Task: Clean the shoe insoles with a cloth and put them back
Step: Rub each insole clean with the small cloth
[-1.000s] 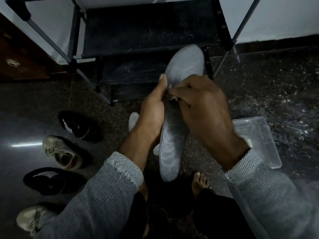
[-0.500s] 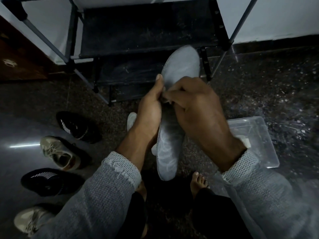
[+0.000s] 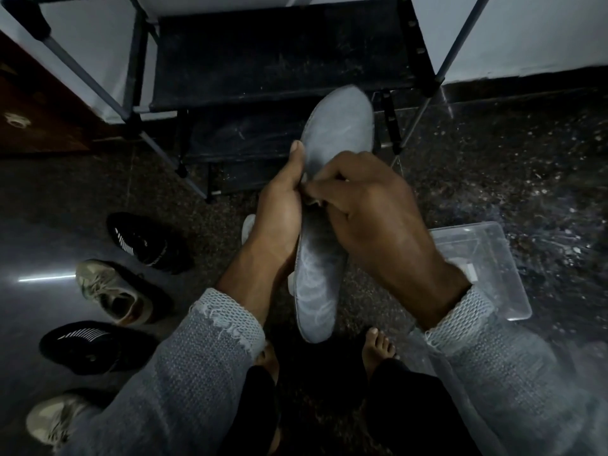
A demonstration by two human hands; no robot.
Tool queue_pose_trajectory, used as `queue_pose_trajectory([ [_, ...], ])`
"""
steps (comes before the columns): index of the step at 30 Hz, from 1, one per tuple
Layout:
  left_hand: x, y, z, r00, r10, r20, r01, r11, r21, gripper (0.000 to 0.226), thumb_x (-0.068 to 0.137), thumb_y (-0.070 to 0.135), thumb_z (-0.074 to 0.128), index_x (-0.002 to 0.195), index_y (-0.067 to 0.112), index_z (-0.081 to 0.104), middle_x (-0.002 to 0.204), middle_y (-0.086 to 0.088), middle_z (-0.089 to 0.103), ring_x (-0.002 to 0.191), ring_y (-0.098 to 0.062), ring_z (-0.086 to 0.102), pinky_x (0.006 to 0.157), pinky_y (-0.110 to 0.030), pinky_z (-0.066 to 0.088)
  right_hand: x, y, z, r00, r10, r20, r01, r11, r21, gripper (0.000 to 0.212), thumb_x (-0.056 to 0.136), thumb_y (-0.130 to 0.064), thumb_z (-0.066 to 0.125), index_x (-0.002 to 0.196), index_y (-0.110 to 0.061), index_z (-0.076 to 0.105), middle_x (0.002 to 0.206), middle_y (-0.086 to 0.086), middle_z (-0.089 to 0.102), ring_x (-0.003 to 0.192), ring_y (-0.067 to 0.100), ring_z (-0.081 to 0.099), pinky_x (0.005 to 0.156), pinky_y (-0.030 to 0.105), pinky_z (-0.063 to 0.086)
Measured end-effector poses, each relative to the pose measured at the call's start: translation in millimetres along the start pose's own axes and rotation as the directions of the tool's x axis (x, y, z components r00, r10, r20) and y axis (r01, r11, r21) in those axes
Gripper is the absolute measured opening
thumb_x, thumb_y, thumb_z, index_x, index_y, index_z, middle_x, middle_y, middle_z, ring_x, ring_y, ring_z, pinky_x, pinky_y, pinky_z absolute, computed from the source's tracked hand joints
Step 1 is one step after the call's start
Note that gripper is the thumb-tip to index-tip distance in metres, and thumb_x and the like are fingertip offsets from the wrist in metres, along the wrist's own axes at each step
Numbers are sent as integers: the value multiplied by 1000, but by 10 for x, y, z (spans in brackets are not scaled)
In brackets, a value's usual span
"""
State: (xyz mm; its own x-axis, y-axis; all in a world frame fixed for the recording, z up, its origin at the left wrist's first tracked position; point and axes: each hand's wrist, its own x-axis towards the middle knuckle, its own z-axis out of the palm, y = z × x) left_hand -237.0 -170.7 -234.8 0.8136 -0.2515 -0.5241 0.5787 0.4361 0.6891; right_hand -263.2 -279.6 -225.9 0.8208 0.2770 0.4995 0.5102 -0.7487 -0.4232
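Observation:
A long grey insole (image 3: 339, 126) is held up in front of me, toe end pointing away. My left hand (image 3: 279, 218) grips its left edge near the middle, thumb stretched along the edge. My right hand (image 3: 371, 209) lies over the insole's middle with its fingers curled and pinches something small and pale against it; I cannot tell whether that is a cloth. Four shoes stand on the floor at left: a black one (image 3: 144, 241), a beige one (image 3: 112, 294), a second black one (image 3: 85, 343) and a second beige one (image 3: 49, 419). A white object (image 3: 247, 222) peeks out behind my left wrist.
A dark shoe rack (image 3: 283, 60) with metal poles stands right ahead against a white wall. A clear plastic box (image 3: 483, 264) sits on the speckled floor at right. My bare feet (image 3: 378, 347) are below the insole. A brown wooden cabinet (image 3: 29, 113) is at far left.
Both hands and the insole have drifted slightly left in view. The right hand's fingers have slid a little along the insole's middle. The grips are the same.

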Motion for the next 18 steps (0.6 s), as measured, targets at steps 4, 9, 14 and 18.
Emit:
queue_pose_trajectory([
  [4,-16,48,-18,1000,-20,15,21,999,-26,59,99,51,39,122,1,62,115,-21,68,108,-29,66,100,-40,50,-40,121,10,999,7,37,-8,1000,18,23,88,-11,54,83,-5,75,81,10,68,71,29,63,61,42,54],
  [9,9,72,0,1000,-5,26,6,1000,-27,55,102,47,34,115,3,63,102,-15,71,95,-24,68,91,-34,54,-54,169,-104,890,449,85,-433,772,466,14,83,-4,71,94,-12,75,91,-2,69,86,7,66,79,22,54],
  [14,36,93,-29,999,48,4,-48,999,4,51,102,46,34,117,7,63,104,-11,72,93,-21,70,82,-30,58,-35,247,-167,801,595,63,-515,632,580,14,83,-6,72,96,-10,73,91,-7,72,86,4,69,79,18,55],
  [18,34,94,-30,998,58,10,-58,998,12,49,103,45,33,115,8,64,99,-8,74,88,-17,71,74,-27,58,-48,233,-128,786,610,101,-550,614,566,12,82,-6,73,91,-13,74,86,-11,71,80,3,68,74,21,57],
])
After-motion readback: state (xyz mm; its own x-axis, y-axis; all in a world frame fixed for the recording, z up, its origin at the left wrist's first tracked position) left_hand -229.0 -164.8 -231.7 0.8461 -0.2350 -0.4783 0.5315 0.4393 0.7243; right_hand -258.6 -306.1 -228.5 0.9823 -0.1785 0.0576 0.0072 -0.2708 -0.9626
